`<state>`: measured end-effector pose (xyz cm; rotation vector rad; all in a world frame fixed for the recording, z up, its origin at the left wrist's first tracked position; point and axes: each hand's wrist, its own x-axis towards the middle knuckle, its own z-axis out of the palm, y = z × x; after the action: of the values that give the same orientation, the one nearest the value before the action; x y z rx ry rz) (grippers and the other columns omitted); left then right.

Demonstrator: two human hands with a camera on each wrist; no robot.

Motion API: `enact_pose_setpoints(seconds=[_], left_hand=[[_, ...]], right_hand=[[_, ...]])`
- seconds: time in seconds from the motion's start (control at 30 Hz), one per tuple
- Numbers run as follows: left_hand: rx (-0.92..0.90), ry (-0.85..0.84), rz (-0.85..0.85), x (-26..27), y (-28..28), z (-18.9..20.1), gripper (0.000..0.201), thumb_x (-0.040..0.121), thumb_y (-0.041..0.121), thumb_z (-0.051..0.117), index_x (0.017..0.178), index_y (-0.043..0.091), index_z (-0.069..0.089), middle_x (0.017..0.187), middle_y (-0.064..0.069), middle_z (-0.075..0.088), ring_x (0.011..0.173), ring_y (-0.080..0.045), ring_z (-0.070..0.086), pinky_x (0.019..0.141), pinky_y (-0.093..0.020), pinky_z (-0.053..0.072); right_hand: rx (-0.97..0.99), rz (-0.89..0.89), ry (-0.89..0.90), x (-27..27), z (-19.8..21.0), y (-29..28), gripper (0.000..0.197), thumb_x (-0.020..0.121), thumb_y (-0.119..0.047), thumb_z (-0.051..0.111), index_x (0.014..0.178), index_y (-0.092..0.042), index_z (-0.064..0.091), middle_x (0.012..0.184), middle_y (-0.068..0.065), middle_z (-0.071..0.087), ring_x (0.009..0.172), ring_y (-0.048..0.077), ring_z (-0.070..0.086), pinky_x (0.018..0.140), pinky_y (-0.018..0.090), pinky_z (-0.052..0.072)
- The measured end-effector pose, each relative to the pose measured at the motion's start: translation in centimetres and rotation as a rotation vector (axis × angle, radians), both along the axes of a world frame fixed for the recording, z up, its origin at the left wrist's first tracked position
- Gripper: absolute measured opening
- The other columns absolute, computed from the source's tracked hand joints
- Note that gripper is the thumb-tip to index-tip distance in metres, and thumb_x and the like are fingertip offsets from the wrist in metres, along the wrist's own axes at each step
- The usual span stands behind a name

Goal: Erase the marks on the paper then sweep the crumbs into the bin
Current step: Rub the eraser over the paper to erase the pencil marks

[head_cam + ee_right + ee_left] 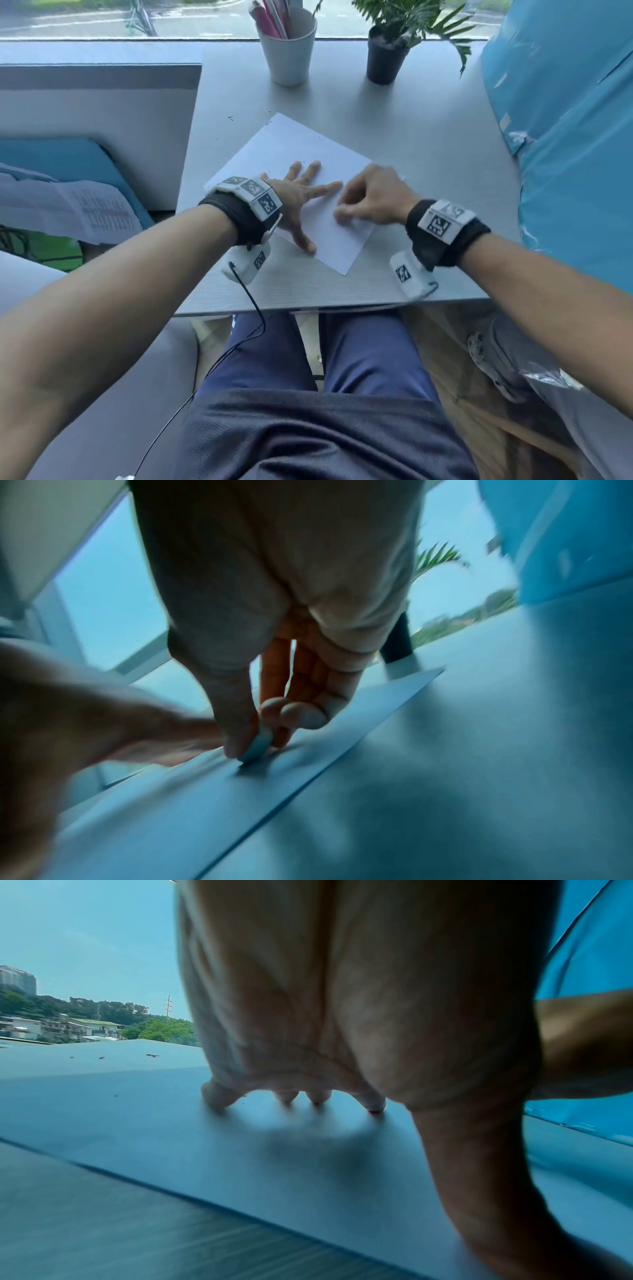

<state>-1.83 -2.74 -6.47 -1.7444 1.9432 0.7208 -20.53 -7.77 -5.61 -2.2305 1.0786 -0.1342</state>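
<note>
A white sheet of paper [294, 150] lies askew on the grey table [428, 144]. My left hand [301, 197] lies flat on the sheet with its fingers spread, pressing it down. Just to its right, my right hand [363, 202] pinches a small pale eraser [256, 746] between thumb and fingers, its lower edge on the paper [192, 799]. In the left wrist view the left fingertips [219, 1096] press on the sheet [240, 1164]. A few dark crumbs [152, 1055] lie on the table beyond the sheet, also seen as crumbs [230, 118] in the head view. No marks show on the paper.
A white cup of pens [289, 51] and a potted plant in a black pot [385, 61] stand at the table's far edge. A blue plastic bag [568, 137] rises at the right. A grey partition [102, 113] borders the left. The table's near edge [342, 305] is above my lap.
</note>
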Motion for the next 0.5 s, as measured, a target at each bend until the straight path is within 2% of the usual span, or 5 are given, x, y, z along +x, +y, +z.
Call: enact_pose_setpoints(seconds=[0.07,0.23,0.33,0.4,0.5], left_hand=[[-0.002,0.006,0.008,-0.1,0.1,0.1,0.139,0.053,0.069,0.084,0.146,0.056,-0.018,0.157,0.006,-0.036,0.147,-0.026,-0.028,0.109,-0.075,0.006],[0.007,0.002,0.003,0.2,0.0,-0.2,0.141,0.05,0.07,0.084,0.144,0.059,-0.021,0.156,0.008,-0.038,0.146,-0.024,-0.029,0.11,-0.075,0.004],[0.011,0.006,0.006,0.0,0.0,0.0,0.14,0.05,0.069,0.085,0.144,0.059,-0.02,0.157,0.008,-0.037,0.147,-0.024,-0.029,0.11,-0.075,0.005],[-0.002,0.01,0.01,0.1,0.0,-0.1,0.14,0.05,0.069,0.085,0.144,0.059,-0.019,0.157,0.008,-0.036,0.147,-0.025,-0.028,0.11,-0.075,0.005],[-0.003,0.016,-0.002,0.2,0.0,-0.3,0.141,0.05,0.07,0.084,0.144,0.059,-0.021,0.156,0.008,-0.038,0.146,-0.024,-0.029,0.111,-0.074,0.004]], right_hand=[[-0.054,-0.054,-0.027,0.0,0.0,-0.9,0.013,0.07,-0.024,0.081,0.077,-0.014,0.079,0.071,-0.001,0.073,0.064,0.007,0.064,0.06,0.015,0.047],[0.047,0.194,0.068,0.5,-0.1,3.5,0.01,0.073,-0.022,0.079,0.079,-0.015,0.079,0.072,-0.004,0.073,0.066,0.007,0.066,0.063,0.016,0.052],[-0.028,0.0,0.011,-0.3,0.1,-0.7,0.012,0.071,-0.025,0.08,0.079,-0.016,0.079,0.074,0.0,0.075,0.066,0.009,0.066,0.06,0.01,0.048],[-0.076,-0.025,0.0,-0.6,0.1,-1.0,0.011,0.071,-0.023,0.079,0.078,-0.015,0.078,0.072,0.001,0.074,0.065,0.009,0.065,0.058,0.008,0.045],[0.017,0.174,0.044,0.0,0.0,3.6,0.006,0.072,-0.02,0.077,0.077,-0.016,0.077,0.066,-0.007,0.07,0.058,0.003,0.06,0.055,0.008,0.044]])
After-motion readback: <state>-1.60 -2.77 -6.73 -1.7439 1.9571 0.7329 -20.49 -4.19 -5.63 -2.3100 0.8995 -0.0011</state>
